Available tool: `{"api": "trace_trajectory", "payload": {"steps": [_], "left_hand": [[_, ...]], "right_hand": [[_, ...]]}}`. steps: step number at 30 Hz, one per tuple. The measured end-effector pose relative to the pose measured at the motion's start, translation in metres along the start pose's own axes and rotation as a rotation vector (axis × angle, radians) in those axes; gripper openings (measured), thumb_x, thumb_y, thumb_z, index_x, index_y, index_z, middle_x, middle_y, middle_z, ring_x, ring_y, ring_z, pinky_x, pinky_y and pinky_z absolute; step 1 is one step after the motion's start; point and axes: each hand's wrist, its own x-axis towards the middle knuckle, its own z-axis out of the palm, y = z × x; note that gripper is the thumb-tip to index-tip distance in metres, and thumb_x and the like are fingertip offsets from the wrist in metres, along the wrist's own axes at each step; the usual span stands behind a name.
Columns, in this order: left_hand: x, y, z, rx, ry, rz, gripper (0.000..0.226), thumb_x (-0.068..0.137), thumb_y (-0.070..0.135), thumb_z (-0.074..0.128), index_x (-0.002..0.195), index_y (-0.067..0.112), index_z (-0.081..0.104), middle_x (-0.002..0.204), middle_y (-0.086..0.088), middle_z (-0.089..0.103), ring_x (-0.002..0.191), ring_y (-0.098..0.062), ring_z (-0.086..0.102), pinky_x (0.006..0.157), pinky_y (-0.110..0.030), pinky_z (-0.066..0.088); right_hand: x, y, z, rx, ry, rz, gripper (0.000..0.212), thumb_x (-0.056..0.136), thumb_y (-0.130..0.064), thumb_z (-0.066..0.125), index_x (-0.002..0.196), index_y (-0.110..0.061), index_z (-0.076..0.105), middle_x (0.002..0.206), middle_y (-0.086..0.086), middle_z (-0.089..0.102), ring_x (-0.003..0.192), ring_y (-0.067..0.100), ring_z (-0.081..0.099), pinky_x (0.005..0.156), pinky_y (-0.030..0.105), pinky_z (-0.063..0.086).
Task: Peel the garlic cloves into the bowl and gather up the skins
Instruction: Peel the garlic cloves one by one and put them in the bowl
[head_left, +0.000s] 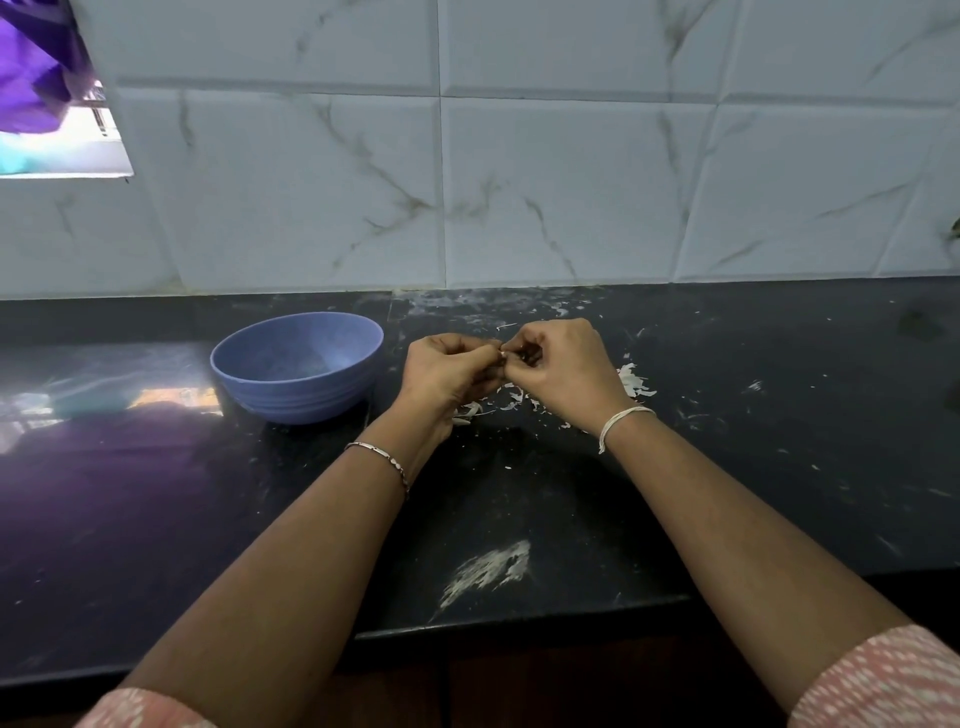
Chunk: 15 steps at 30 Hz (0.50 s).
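- Above the dark speckled stone counter (779, 467), the left hand (452, 366) and right hand (558, 371) meet, fingers curled, both pinching a small pale garlic clove (505, 355) (mostly hidden).
- Just left of the hands stands a round blue plastic bowl (291, 400).
- Thin white papery skins (631, 382) lie scattered beneath and right of the hands.

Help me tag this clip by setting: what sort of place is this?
Probably a home kitchen: a dark stone countertop backed by marble-look wall tiles, with a blue bowl and papery garlic skins scattered on it.
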Motion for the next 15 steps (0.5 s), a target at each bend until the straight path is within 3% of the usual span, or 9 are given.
{"api": "trace_trajectory", "payload": {"steps": [4, 7, 8, 11, 15], "left_hand": [[0.001, 0.0, 0.001, 0.032, -0.032, 0.025, 0.014, 0.083, -0.005, 0.069, 0.074, 0.005, 0.067, 0.076, -0.015, 0.069, 0.063, -0.018, 0.066, 0.062, -0.026, 0.059], [0.002, 0.001, 0.001, 0.037, -0.03, 0.033, 0.009, 0.083, -0.002, 0.071, 0.079, 0.005, 0.069, 0.076, -0.011, 0.068, 0.064, -0.016, 0.063, 0.065, -0.03, 0.06], [0.003, 0.002, 0.001, 0.035, -0.016, 0.034, 0.008, 0.084, -0.002, 0.07, 0.081, 0.005, 0.068, 0.077, -0.01, 0.068, 0.063, -0.015, 0.062, 0.065, -0.032, 0.06], [0.003, 0.006, 0.001, 0.015, 0.014, 0.058, 0.006, 0.086, -0.004, 0.065, 0.088, 0.001, 0.066, 0.075, -0.009, 0.065, 0.058, -0.013, 0.06, 0.064, -0.036, 0.061], [-0.003, 0.022, -0.002, 0.033, 0.04, 0.135, 0.006, 0.086, -0.001, 0.066, 0.091, 0.001, 0.064, 0.075, -0.009, 0.063, 0.058, -0.014, 0.06, 0.057, -0.031, 0.059]], "right_hand": [[0.001, 0.001, -0.001, 0.075, 0.043, 0.048, 0.008, 0.081, -0.017, 0.069, 0.083, -0.016, 0.076, 0.074, -0.003, 0.073, 0.07, 0.011, 0.067, 0.073, 0.034, 0.057], [0.001, 0.005, -0.004, 0.0, 0.059, 0.055, 0.018, 0.092, -0.024, 0.061, 0.087, -0.013, 0.075, 0.069, -0.002, 0.068, 0.067, 0.016, 0.063, 0.067, 0.034, 0.05], [0.0, 0.006, -0.006, -0.063, 0.038, 0.054, 0.022, 0.096, -0.026, 0.057, 0.092, -0.013, 0.074, 0.071, -0.001, 0.068, 0.07, 0.019, 0.062, 0.067, 0.033, 0.048], [-0.003, 0.015, -0.006, -0.208, -0.029, 0.059, 0.025, 0.098, -0.016, 0.052, 0.111, -0.02, 0.073, 0.103, 0.002, 0.074, 0.097, 0.025, 0.066, 0.085, 0.038, 0.052], [-0.005, 0.018, -0.009, -0.35, -0.034, 0.104, 0.009, 0.091, -0.02, 0.065, 0.098, -0.017, 0.068, 0.096, 0.004, 0.072, 0.093, 0.027, 0.066, 0.079, 0.038, 0.054]]}}
